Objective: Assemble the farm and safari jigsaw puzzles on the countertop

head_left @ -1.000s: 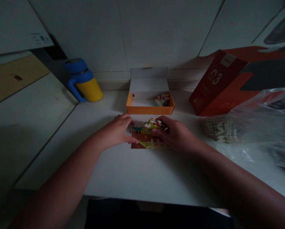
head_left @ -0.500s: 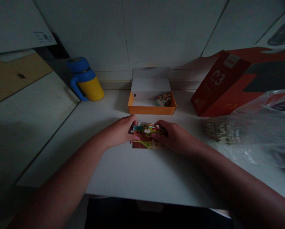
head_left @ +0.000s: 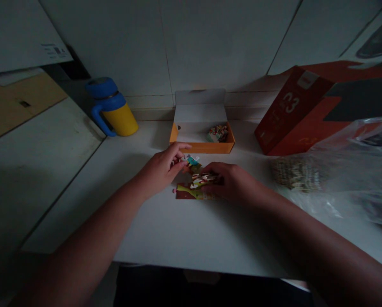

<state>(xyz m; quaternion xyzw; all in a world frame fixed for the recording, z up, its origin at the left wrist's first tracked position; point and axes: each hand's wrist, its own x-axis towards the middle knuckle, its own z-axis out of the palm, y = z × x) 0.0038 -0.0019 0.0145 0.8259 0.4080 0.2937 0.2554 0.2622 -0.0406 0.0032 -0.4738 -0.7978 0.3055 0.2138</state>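
Note:
My left hand [head_left: 160, 169] has its thumb and lower fingers closed on colourful puzzle pieces with a teal print [head_left: 192, 160], its index finger stretched over them toward the box. In my right hand [head_left: 231, 181] is a small stack of puzzle pieces [head_left: 201, 181] with white and red printing, held at its edge. Beneath the hands, a flat printed piece [head_left: 187, 192] in red and yellow-green lies on the table, its right part hidden by my right hand. Just behind stands an open orange box [head_left: 204, 148] with more puzzle pieces [head_left: 218, 134] in its right side.
A blue and yellow jug [head_left: 119, 115] stands at the back left. At the right are a large red box [head_left: 290, 111] and a clear plastic bag [head_left: 344, 179] with things in it. The white table [head_left: 184, 234] meets a wall behind the orange box.
The stack both hands held together has come apart. My left hand has moved slightly up and away with the teal pieces, while my right hand keeps the rest, tilted.

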